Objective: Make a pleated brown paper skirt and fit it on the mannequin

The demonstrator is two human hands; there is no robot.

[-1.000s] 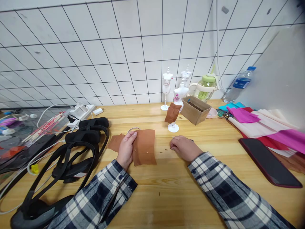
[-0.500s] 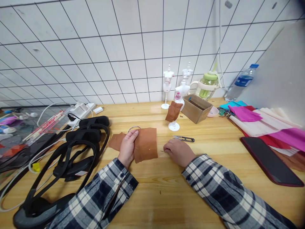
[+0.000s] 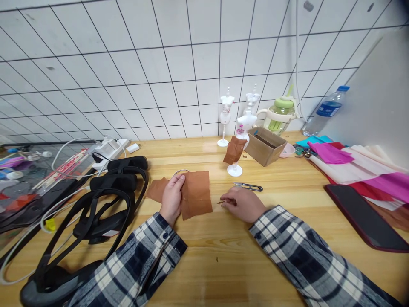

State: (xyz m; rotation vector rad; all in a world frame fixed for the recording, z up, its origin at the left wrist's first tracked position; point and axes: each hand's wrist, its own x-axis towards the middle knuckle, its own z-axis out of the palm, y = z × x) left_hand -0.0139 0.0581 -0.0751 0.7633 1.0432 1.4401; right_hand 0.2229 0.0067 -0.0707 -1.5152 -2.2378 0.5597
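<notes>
My left hand [image 3: 171, 198] grips the left edge of a brown cloth piece [image 3: 197, 194], thumb on top. Another brown cloth piece [image 3: 157, 190] lies to the left of that hand, and part of a metal ring [image 3: 180, 171] shows behind it. Over the table, my right hand [image 3: 241, 202] has its fingertips drawn together at some tiny brown scraps [image 3: 220, 202]; whether they hold any is too small to tell. Small thread snips [image 3: 249, 186] lie just beyond this hand. Farther back, a brown cloth [image 3: 234, 150] hangs on a white mini dress form [image 3: 246, 123].
Black headsets [image 3: 111, 213] and cables fill the left side. At the back are another dress form [image 3: 226, 113], a cardboard box [image 3: 265, 147], a green-lidded jug [image 3: 281, 113] and a bottle [image 3: 327, 108]. Coloured fabrics [image 3: 361, 164] and a phone [image 3: 367, 217] lie at the right.
The fingers of my right hand have parted slightly, and more of the brown scraps shows at their tips. The whole view has shifted a little; my left hand keeps its hold on the cloth.
</notes>
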